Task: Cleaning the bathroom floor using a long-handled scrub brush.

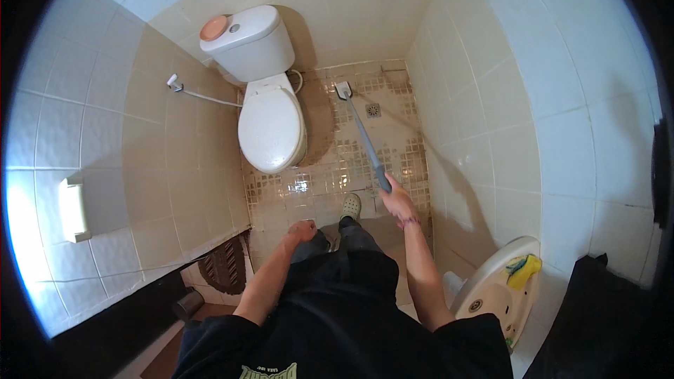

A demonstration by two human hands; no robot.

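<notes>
My right hand [398, 200] grips the dark end of the grey handle of a long-handled floor scrub brush [364, 134]. The white-backed brush head [343, 90] rests on the wet tiled floor, between the toilet and a square floor drain [373, 110]. Lower and to the left, my left hand [302, 231] is curled into a loose fist over my left leg, with nothing visible in it. The white toilet [271, 129] stands ahead on the left, its lid down.
A bidet sprayer [174, 82] hangs on the left wall, its hose running toward the toilet. An orange dish [214, 28] sits on the cistern. A washbasin [487, 287] at right holds a yellow sponge or cloth [524, 272]. A brown mat [224, 268] lies at lower left.
</notes>
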